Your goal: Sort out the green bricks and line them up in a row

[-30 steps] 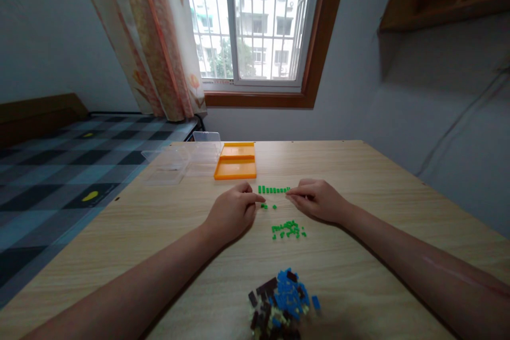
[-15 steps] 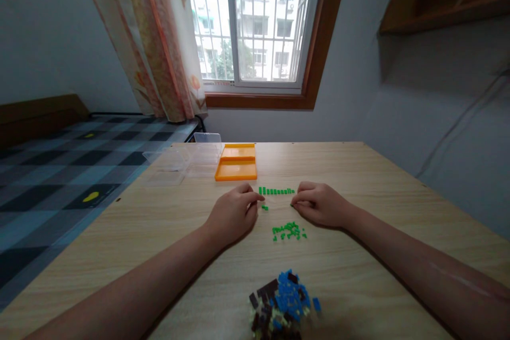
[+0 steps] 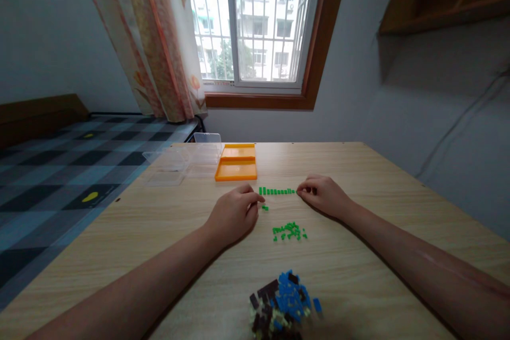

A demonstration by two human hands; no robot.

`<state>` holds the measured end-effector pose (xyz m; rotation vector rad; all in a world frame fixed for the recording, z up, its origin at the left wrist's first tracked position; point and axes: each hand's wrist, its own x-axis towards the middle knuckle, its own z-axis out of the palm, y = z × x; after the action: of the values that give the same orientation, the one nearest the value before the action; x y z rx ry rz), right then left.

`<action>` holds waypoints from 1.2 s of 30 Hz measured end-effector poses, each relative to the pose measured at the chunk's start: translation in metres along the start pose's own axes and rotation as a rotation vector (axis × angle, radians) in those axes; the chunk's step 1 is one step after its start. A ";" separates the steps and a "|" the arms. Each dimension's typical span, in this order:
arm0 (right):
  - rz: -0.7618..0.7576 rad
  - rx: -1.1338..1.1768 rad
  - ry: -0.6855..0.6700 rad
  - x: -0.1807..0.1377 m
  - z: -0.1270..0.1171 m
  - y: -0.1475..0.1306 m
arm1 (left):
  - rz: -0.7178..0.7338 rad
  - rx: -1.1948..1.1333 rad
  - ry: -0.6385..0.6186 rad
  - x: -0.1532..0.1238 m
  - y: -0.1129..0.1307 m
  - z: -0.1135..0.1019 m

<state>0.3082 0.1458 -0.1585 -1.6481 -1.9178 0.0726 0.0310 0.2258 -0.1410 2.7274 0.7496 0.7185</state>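
A short row of small green bricks [image 3: 277, 191] lies on the wooden table [image 3: 358, 170]. My right hand [image 3: 324, 195] rests at the row's right end, fingers pinched together against the last brick. My left hand [image 3: 234, 214] lies curled on the table just left of the row, fingertips near a single green brick [image 3: 265, 207]. What, if anything, its fingers hold is hidden. A loose cluster of green bricks [image 3: 289, 231] sits between my hands, nearer to me.
An orange tray [image 3: 236, 161] and clear plastic lids [image 3: 179, 162] lie at the table's far left. A heap of blue, brown and cream bricks [image 3: 281, 305] sits at the near edge. A bed with a checked cover [image 3: 59, 170] stands left of the table.
My right hand has moved up and right from beside the loose bricks to the right end of the row. One loose green brick near the row is gone. The left hand stays put.
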 end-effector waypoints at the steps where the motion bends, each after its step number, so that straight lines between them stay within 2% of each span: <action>1: 0.001 -0.005 0.004 0.000 0.000 0.000 | -0.001 -0.001 0.000 0.000 0.000 0.000; 20: -0.042 0.006 0.030 -0.001 0.002 0.003 | -0.001 -0.003 0.010 0.000 -0.001 0.001; 28: -0.083 0.028 0.102 -0.003 0.001 -0.004 | -0.008 0.001 0.007 0.000 -0.001 0.001; 31: -0.159 0.084 0.032 -0.004 0.001 -0.017 | -0.005 0.011 0.004 0.000 -0.001 0.002; 36: -0.250 0.095 -0.158 -0.007 0.003 -0.046 | 0.016 0.025 -0.005 0.000 -0.001 0.002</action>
<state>0.2670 0.1298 -0.1450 -1.3650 -2.1890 0.1954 0.0320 0.2261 -0.1434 2.7593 0.7415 0.7097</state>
